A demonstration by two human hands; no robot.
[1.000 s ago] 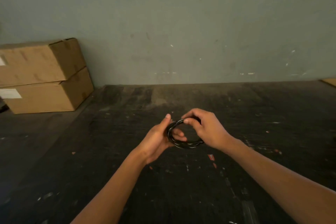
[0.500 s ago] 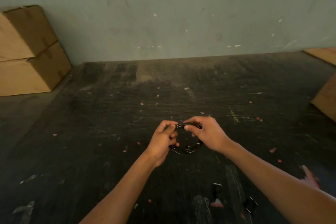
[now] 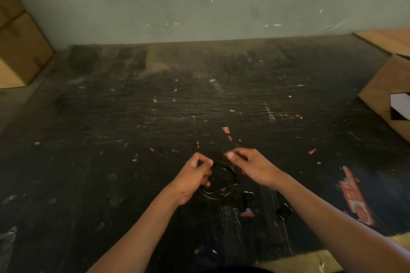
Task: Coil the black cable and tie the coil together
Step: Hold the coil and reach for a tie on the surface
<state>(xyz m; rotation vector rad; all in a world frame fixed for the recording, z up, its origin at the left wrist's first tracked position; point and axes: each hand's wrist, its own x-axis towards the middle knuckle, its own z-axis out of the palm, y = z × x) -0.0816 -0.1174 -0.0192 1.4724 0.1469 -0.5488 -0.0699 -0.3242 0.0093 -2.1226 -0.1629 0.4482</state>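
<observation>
The black cable (image 3: 221, 193) is wound into a small round coil held just above the dark tabletop (image 3: 133, 117). My left hand (image 3: 193, 178) grips the coil's left side with curled fingers. My right hand (image 3: 250, 166) pinches the coil's upper right edge between thumb and fingertips. The far parts of the coil are hidden behind both hands. Whether a tie is on the coil cannot be made out in the dim, blurred view.
Stacked cardboard boxes (image 3: 17, 46) stand at the far left by the wall. Another box (image 3: 386, 97) with a white label sits at the right edge. Small black clips (image 3: 284, 211) and red paper scraps (image 3: 355, 197) lie near my right forearm.
The view has tilted down and to the right, so the hands sit lower on the table. Both hands keep hold of the coil; the right hand's pinch has shifted to its upper right edge.
</observation>
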